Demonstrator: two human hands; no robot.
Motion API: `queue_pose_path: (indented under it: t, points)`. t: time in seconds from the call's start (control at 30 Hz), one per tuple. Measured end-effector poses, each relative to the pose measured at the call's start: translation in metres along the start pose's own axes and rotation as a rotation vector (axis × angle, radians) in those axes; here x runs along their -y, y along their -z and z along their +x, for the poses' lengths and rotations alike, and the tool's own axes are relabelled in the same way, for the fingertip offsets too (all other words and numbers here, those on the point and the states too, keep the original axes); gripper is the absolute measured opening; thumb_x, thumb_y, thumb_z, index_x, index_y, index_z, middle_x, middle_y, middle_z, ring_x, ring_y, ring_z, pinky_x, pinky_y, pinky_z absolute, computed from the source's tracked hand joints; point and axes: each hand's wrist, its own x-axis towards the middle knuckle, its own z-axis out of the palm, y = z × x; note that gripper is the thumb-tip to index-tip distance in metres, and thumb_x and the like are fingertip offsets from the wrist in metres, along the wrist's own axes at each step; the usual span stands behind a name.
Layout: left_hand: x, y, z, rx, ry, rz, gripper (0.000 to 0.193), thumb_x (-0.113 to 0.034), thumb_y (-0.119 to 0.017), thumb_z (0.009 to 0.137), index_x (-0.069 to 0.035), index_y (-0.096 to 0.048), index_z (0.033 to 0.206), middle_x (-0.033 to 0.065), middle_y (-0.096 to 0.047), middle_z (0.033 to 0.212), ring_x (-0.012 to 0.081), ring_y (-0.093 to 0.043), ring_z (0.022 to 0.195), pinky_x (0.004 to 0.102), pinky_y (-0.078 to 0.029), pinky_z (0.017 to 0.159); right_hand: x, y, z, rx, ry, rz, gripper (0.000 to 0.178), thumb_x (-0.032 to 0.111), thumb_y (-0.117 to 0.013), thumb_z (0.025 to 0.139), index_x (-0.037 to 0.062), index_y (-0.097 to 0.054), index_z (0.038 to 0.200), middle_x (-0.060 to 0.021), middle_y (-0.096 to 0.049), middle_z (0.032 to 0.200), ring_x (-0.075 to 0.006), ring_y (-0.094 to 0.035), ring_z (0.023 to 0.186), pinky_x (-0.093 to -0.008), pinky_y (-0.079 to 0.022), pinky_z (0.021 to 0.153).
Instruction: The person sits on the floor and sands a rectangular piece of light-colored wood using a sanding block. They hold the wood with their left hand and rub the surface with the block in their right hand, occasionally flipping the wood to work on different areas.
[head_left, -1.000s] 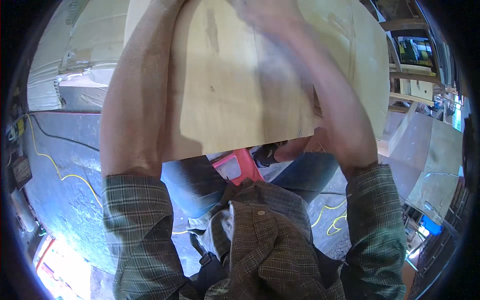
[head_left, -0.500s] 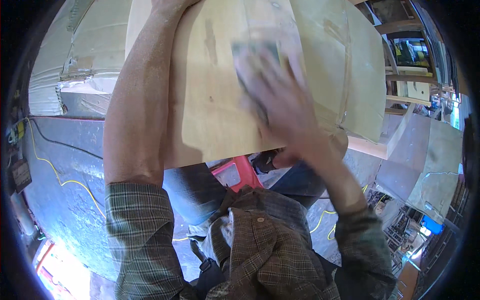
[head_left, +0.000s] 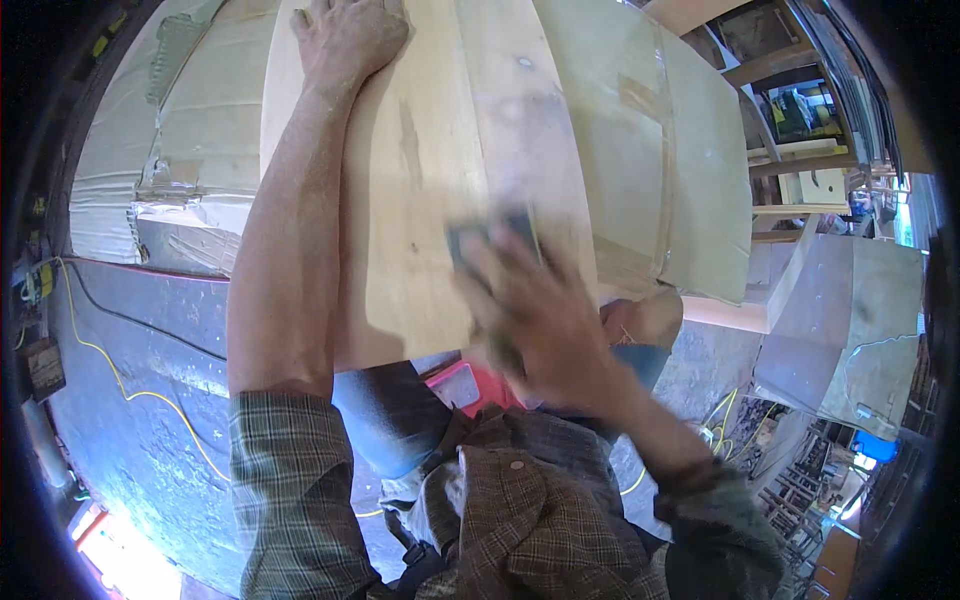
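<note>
A pale wooden board [head_left: 400, 290] with a rounded side edge and a few dark knots lies in front of me. My left hand [head_left: 355, 40] rests palm down near its far left part, fingers apart and partly cut off by the upper edge of the view. Over the near right part of the board, my right hand [head_left: 535, 310] presses a dark, flat piece of sandpaper [head_left: 525, 222] against the wood. Motion blurs this hand, and its fingers lie over the sandpaper, so I cannot tell whether a block is inside it.
Cardboard sheets [head_left: 620, 150] lie under and beside the board. Below its near edge are my knees and a red plastic stool [head_left: 475, 385]. A yellow cable [head_left: 120, 375] runs over the floor at left. Wooden frames [head_left: 800, 170] stand at far right.
My right hand has drawn the sandpaper toward me along the board. The view has shifted, so more of my left hand shows at the top.
</note>
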Motion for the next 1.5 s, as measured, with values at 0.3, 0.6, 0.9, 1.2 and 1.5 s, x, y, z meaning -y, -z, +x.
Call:
queue_pose_path:
  t: [0.3,0.6,0.9,1.2,1.5]
  points:
    - [0.005,0.009,-0.003,0.023,0.009,0.018,0.038,-0.029,-0.045,0.091,-0.011,-0.055,0.122,0.0182,-0.053,0.124,0.0373,-0.044,0.120,0.0530,-0.030,0.103,-0.093,-0.009,0.139,-0.133,-0.044,-0.153,0.049,0.035,-0.045,0.095,0.0063,-0.049,0.135,-0.0150,-0.040,0.145,-0.0288,-0.036,0.135,-0.0465,-0.022,0.113]
    - [0.001,0.001,-0.002,0.008,0.021,-0.011,0.040,-0.029,-0.043,0.092,-0.011,-0.053,0.126,0.0176,-0.050,0.130,0.0371,-0.043,0.122,0.0537,-0.029,0.104,-0.106,-0.009,0.130,-0.200,-0.061,-0.215,0.054,0.038,-0.050,0.093,0.0040,-0.048,0.135,-0.0156,-0.042,0.143,-0.0316,-0.035,0.135,-0.0465,-0.023,0.113]
    - [0.012,-0.007,0.003,0.047,0.037,0.089,0.047,-0.035,-0.036,0.093,-0.017,-0.048,0.135,0.0190,-0.042,0.142,0.0369,-0.035,0.132,0.0574,-0.021,0.106,-0.107,-0.013,0.119,-0.258,0.059,-0.306,0.052,0.041,-0.049,0.094,-0.0005,-0.054,0.124,-0.0187,-0.048,0.137,-0.0304,-0.042,0.130,-0.0462,-0.033,0.106]
    - [0.004,-0.017,0.005,-0.097,-0.036,0.102,0.038,-0.027,-0.044,0.093,-0.010,-0.054,0.125,0.0187,-0.050,0.132,0.0363,-0.048,0.120,0.0532,-0.033,0.101,-0.154,0.009,0.216,-0.118,-0.222,-0.231,0.053,0.043,-0.042,0.096,0.0027,-0.050,0.130,-0.0154,-0.044,0.141,-0.0296,-0.042,0.130,-0.0437,-0.032,0.108]
    - [-0.015,0.008,-0.004,0.049,0.060,-0.006,0.044,-0.030,-0.040,0.093,-0.009,-0.050,0.131,0.0186,-0.046,0.136,0.0382,-0.037,0.129,0.0542,-0.023,0.108,-0.011,0.007,-0.024,0.041,-0.057,-0.033,0.053,0.025,-0.061,0.085,0.0051,-0.050,0.133,-0.0156,-0.042,0.142,-0.0356,-0.035,0.136,-0.0521,-0.024,0.111]
